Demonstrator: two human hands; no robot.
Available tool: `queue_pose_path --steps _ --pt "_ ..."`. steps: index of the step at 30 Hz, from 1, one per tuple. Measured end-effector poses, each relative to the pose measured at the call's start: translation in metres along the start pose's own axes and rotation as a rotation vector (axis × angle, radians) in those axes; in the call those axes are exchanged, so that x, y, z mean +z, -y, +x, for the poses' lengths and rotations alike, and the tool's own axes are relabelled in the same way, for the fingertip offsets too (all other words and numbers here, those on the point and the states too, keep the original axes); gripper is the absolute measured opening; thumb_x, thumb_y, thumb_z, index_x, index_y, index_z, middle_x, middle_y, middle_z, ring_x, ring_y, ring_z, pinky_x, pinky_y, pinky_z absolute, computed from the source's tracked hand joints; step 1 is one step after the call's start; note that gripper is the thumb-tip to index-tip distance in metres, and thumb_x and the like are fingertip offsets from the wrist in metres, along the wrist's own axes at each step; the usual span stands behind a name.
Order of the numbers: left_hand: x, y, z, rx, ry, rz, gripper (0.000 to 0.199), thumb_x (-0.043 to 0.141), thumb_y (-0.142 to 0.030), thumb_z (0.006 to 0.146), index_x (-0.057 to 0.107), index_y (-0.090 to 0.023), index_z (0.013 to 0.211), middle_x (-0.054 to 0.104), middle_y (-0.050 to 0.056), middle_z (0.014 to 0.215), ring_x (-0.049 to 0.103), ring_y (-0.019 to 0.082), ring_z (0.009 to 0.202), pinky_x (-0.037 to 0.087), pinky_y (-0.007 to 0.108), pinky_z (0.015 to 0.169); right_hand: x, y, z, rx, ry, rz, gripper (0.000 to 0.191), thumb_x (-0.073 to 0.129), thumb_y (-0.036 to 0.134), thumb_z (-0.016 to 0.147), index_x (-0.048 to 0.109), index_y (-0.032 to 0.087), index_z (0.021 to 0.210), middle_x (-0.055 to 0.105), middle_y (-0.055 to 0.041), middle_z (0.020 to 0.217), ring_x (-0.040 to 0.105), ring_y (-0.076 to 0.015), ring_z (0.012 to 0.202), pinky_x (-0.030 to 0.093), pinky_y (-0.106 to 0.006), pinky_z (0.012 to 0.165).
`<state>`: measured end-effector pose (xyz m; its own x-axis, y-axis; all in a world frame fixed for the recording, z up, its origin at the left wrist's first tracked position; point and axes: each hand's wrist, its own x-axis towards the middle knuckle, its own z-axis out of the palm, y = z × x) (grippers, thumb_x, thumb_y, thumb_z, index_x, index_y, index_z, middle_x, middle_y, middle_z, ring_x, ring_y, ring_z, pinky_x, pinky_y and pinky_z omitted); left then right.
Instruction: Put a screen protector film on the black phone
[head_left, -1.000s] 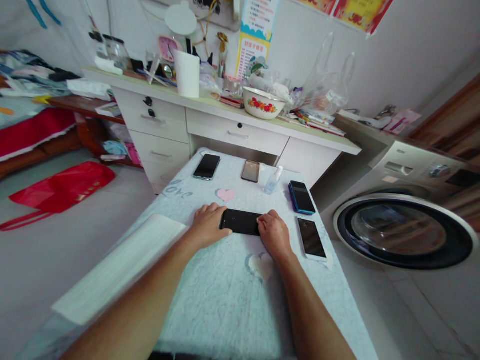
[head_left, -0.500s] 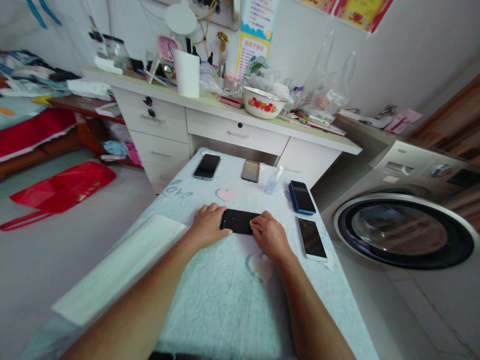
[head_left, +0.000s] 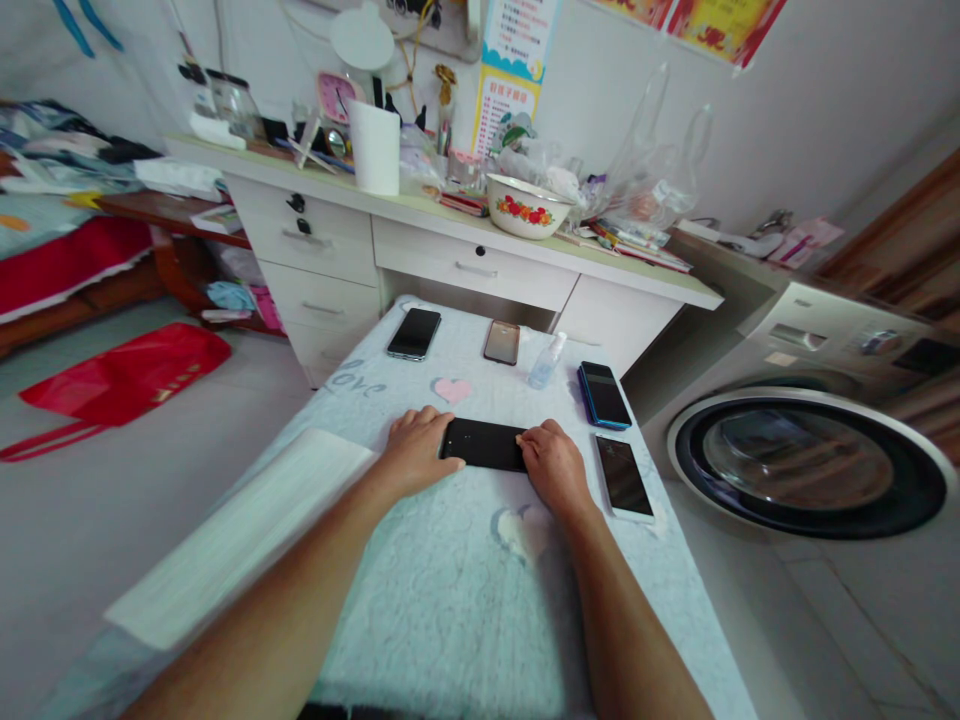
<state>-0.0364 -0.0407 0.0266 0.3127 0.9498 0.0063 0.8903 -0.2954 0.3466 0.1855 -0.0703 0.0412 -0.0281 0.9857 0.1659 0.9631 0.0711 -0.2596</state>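
A black smartphone (head_left: 486,444) lies flat and crosswise on the cloth-covered table. My left hand (head_left: 418,450) grips its left end, thumb along the near edge and fingers at the far side. Over the right end, my right hand (head_left: 551,458) rests with its fingers curled and pressed together against the surface; whatever they may hold is hidden. Beyond the hands stand a small clear spray bottle (head_left: 547,362) and a phone case (head_left: 502,342). To the right of my right hand are a white-framed phone (head_left: 625,478) and a dark phone with blue edges (head_left: 604,395).
Another dark phone (head_left: 414,334) lies at the table's far left. A long white sheet (head_left: 247,535) lies along the left edge, under my left forearm. Behind the table is a white desk (head_left: 472,262) bearing a flowered bowl (head_left: 527,208); a washing machine (head_left: 806,455) stands at right.
My right hand has slid right along the smartphone to its right end, uncovering more of the black surface. My left hand keeps its grip in the same place.
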Motion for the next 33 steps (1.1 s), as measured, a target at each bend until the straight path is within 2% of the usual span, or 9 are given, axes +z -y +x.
queue_pose_path --steps 7,18,25,33 --pt "0.001 0.0 0.0 0.003 -0.007 0.002 0.056 0.06 -0.048 0.07 0.051 -0.025 0.12 0.053 0.007 0.118 0.047 0.028 0.108 0.035 0.038 0.094 0.0 -0.002 0.0 0.039 -0.015 -0.023 0.022 0.048 0.028 0.092 0.068 0.021 0.088 0.06 -0.0033 0.09 0.057 -0.0122 0.076 0.035 -0.022 0.067" --pt "0.001 0.001 0.001 -0.005 -0.009 0.006 0.057 0.06 -0.048 0.07 0.05 -0.026 0.121 0.053 0.007 0.118 0.047 0.028 0.108 0.034 0.038 0.094 0.007 0.012 -0.004 -0.099 0.024 0.065 0.021 0.047 0.026 0.093 0.068 0.021 0.092 0.06 -0.0037 0.092 0.059 -0.0121 0.083 0.039 -0.02 0.075" --pt "-0.002 -0.001 0.0 -0.001 0.001 0.005 0.057 0.059 -0.048 0.07 0.05 -0.025 0.121 0.053 0.008 0.118 0.047 0.028 0.109 0.035 0.039 0.093 0.008 0.018 -0.005 -0.163 0.043 0.113 0.02 0.048 0.026 0.092 0.067 0.021 0.091 0.059 -0.0034 0.092 0.058 -0.0116 0.082 0.04 -0.02 0.075" --pt "0.0 0.0 0.0 0.002 -0.009 0.009 0.057 0.059 -0.049 0.07 0.05 -0.025 0.121 0.053 0.007 0.118 0.047 0.028 0.108 0.035 0.038 0.092 0.007 0.011 -0.003 -0.084 -0.008 0.074 0.021 0.049 0.028 0.092 0.068 0.021 0.089 0.059 -0.0024 0.089 0.057 -0.0115 0.078 0.038 -0.02 0.07"
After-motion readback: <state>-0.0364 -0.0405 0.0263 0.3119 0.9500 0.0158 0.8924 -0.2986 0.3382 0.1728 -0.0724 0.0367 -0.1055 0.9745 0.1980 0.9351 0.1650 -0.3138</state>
